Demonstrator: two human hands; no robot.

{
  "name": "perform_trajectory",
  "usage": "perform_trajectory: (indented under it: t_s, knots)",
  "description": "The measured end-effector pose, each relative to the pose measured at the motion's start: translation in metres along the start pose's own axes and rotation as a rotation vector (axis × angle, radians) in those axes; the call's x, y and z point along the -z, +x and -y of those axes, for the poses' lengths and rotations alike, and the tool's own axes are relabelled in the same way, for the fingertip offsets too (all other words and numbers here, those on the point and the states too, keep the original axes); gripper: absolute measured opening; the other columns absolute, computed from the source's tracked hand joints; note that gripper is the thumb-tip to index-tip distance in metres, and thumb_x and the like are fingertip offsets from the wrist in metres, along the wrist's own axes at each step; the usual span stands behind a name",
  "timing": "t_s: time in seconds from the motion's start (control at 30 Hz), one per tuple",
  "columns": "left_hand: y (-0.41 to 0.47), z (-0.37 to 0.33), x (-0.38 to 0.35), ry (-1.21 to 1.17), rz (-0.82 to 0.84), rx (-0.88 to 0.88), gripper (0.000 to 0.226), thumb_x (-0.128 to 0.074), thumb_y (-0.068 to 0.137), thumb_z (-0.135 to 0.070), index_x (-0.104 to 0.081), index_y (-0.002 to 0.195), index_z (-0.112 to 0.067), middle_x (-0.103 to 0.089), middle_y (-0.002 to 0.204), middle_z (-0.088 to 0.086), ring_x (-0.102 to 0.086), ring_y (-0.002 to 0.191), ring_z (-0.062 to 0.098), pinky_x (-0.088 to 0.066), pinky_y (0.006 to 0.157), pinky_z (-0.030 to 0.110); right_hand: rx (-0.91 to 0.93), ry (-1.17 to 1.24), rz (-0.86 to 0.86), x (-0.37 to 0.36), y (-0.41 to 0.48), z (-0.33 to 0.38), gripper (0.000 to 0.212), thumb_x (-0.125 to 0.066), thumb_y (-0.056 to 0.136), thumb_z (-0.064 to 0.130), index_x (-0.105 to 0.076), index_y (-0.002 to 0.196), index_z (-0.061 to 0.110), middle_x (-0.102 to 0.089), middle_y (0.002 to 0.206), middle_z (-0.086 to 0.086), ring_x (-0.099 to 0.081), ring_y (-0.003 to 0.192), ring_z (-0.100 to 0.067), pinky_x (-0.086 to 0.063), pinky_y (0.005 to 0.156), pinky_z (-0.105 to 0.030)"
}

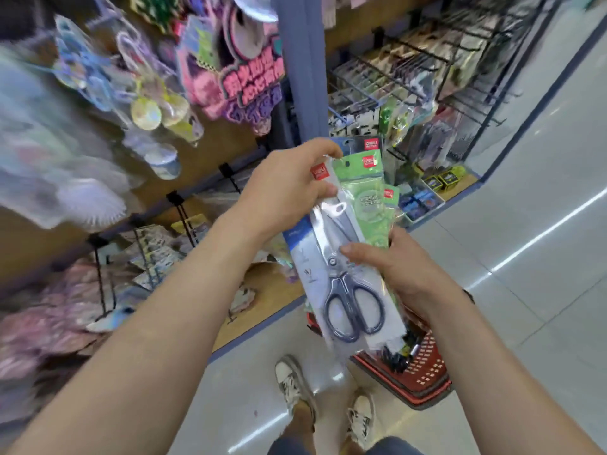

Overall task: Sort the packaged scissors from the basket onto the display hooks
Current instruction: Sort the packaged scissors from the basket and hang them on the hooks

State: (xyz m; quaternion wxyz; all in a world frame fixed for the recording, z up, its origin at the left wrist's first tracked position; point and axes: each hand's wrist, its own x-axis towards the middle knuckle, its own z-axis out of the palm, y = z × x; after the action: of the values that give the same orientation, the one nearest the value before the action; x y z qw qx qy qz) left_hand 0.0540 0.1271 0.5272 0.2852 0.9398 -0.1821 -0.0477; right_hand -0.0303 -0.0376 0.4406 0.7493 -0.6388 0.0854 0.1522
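**Packaged scissors in hand, not yet hung**

Front pack: clear sleeve, dark-handled pair, held tilted at chest height above the red basket, which sits on the floor by the person's shoes. Green packs fan out just behind it.

Left hand pinches the top edge of the front pack by its red label. Right hand grasps the stack from behind, thumb pressed across the front near the blade pivot.

Step, as judged: separating one pack from the bundle before hanging.

Display hooks stand on the rack ahead, well apart from the hands; the view there is blurred. Next move calls for freeing the front pack, finding its hang hole and lining it up with a matching hook.
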Motion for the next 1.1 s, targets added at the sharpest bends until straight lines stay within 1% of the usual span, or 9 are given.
perform_trajectory:
  t_s: [0.1, 0.2, 0.4, 0.47, 0.6, 0.73, 0.8, 0.93, 1.1]
  knots:
    - [-0.025, 0.016, 0.028, -0.09, -0.118, 0.088, 0.05, -0.079, 0.08, -0.031, -0.057, 0.125, -0.031, -0.06, 0.096, -0.012, -0.057, 0.088, 0.008, -0.047, 0.083, 0.025, 0.016, 0.03, 0.016, -0.022, -0.003, 0.017, 0.039, -0.082, 0.066, 0.016, -0.072, 0.104, 0.017, -0.077, 0.103, -0.005, -0.074, 0.097, -0.026, -0.054, 0.091, -0.042]
    - [-0.048, 0.035, 0.056, -0.276, -0.214, 0.236, 0.02, -0.079, 0.081, -0.029, -0.066, 0.097, -0.027, -0.061, 0.078, -0.015, -0.053, 0.063, -0.005, -0.042, 0.062, 0.011, 0.034, 0.041, 0.05, -0.048, -0.009, 0.034, 0.026, -0.08, 0.075, 0.005, -0.074, 0.097, 0.017, -0.078, 0.097, -0.003, -0.075, 0.089, -0.022, -0.055, 0.081, -0.036]
    - [-0.093, 0.067, 0.093, -0.873, -0.369, 0.473, 0.019, -0.069, 0.089, -0.012, -0.073, 0.071, -0.017, -0.07, 0.066, -0.001, -0.06, 0.057, 0.011, -0.048, 0.062, 0.026, 0.074, 0.058, 0.093, -0.11, -0.026, 0.049, 0.024, -0.073, 0.081, 0.005, -0.079, 0.078, 0.028, -0.079, 0.087, 0.005, -0.074, 0.08, -0.012, -0.057, 0.075, -0.031]
    - [-0.105, 0.069, 0.105, -0.962, -0.448, 0.506, 0.014, -0.069, 0.089, -0.012, -0.071, 0.075, -0.014, -0.07, 0.063, 0.0, -0.062, 0.055, 0.013, -0.051, 0.061, 0.027, 0.07, 0.079, 0.105, -0.136, -0.032, 0.052, 0.011, -0.072, 0.083, 0.01, -0.076, 0.09, 0.017, -0.079, 0.09, 0.0, -0.075, 0.081, -0.016, -0.057, 0.077, -0.033]
    - [-0.129, 0.076, 0.136, -1.087, -0.674, 0.486, 0.017, -0.072, 0.088, -0.011, -0.067, 0.071, -0.011, -0.07, 0.063, 0.003, -0.065, 0.055, 0.016, -0.055, 0.062, 0.032, 0.061, 0.098, 0.095, -0.189, -0.038, 0.06, 0.032, -0.064, 0.087, 0.035, -0.07, 0.111, 0.014, -0.078, 0.101, 0.0, -0.074, 0.09, -0.014, -0.059, 0.078, -0.026]
    - [-0.158, 0.094, 0.172, -1.066, -0.775, 0.468, 0.016, -0.069, 0.091, -0.02, -0.063, 0.077, -0.016, -0.068, 0.07, 0.005, -0.063, 0.062, 0.021, -0.053, 0.064, 0.036, 0.047, 0.005, 0.098, -0.235, -0.047, 0.078, 0.046, -0.054, 0.093, 0.056, -0.062, 0.126, 0.025, -0.069, 0.117, 0.015, -0.067, 0.105, -0.004, -0.046, 0.096, -0.015]
    - [-0.172, 0.107, 0.193, -0.942, -0.823, 0.445, 0.021, -0.065, 0.095, -0.024, -0.057, 0.077, -0.017, -0.06, 0.064, 0.001, -0.054, 0.056, 0.017, -0.045, 0.057, 0.031, 0.066, 0.03, 0.121, -0.249, -0.058, 0.089, 0.048, -0.045, 0.098, 0.047, -0.051, 0.136, 0.018, -0.06, 0.129, 0.009, -0.057, 0.121, -0.007, -0.039, 0.075, -0.004]
    - [-0.202, 0.126, 0.243, -0.702, -0.96, 0.315, 0.034, -0.065, 0.092, -0.02, -0.047, 0.064, -0.019, -0.045, 0.051, -0.012, -0.04, 0.047, 0.005, -0.034, 0.049, 0.02, 0.12, 0.011, 0.162, -0.306, -0.065, 0.1, 0.025, -0.053, 0.099, 0.029, -0.07, 0.106, 0.012, -0.076, 0.081, 0.01, -0.072, 0.074, -0.002, -0.048, 0.055, -0.011]
    - [-0.225, 0.137, 0.313, -0.675, -1.027, 0.224, 0.023, -0.068, 0.09, -0.023, -0.057, 0.074, -0.011, -0.053, 0.064, 0.002, -0.048, 0.057, 0.013, -0.039, 0.052, 0.023, 0.219, 0.113, 0.078, -0.352, -0.058, 0.11, 0.035, -0.059, 0.097, 0.034, -0.072, 0.107, 0.004, -0.077, 0.098, -0.014, -0.074, 0.087, -0.03, -0.06, 0.073, -0.039]
